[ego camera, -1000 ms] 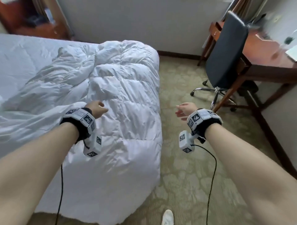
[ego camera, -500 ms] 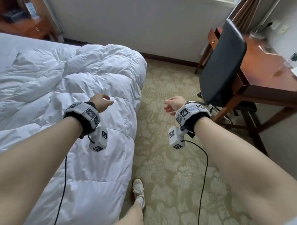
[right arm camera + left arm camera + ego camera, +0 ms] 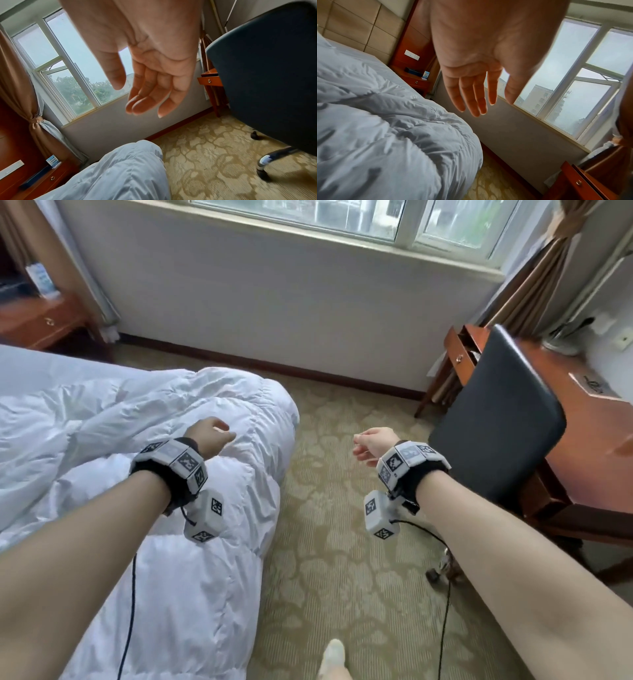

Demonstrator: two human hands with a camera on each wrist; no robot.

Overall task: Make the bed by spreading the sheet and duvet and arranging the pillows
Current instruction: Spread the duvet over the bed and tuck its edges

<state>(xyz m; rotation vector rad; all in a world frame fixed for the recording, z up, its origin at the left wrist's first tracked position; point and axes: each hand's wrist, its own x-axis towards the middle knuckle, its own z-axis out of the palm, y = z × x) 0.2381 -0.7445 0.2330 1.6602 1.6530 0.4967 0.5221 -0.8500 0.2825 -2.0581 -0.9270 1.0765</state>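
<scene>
A white quilted duvet (image 3: 144, 460) lies rumpled over the foot corner of the bed and hangs down its side (image 3: 382, 142) (image 3: 123, 173). My left hand (image 3: 212, 434) hovers above that corner, fingers straight and spread in the left wrist view (image 3: 481, 97), holding nothing. My right hand (image 3: 371, 445) is out over the carpet beside the bed, fingers relaxed and slightly bent (image 3: 145, 100), empty. A flat white sheet (image 3: 41, 371) shows beyond the duvet. No pillow is in view.
A dark office chair (image 3: 493, 433) stands close on my right at a wooden desk (image 3: 582, 446). A patterned carpet aisle (image 3: 342, 559) runs between bed and chair to the window wall (image 3: 274, 285). A wooden nightstand (image 3: 37, 320) sits at far left. My shoe (image 3: 334, 655) is below.
I have walked along the bed's foot toward the window wall, so the bed corner and chair are nearer. Both hands stay raised and empty.
</scene>
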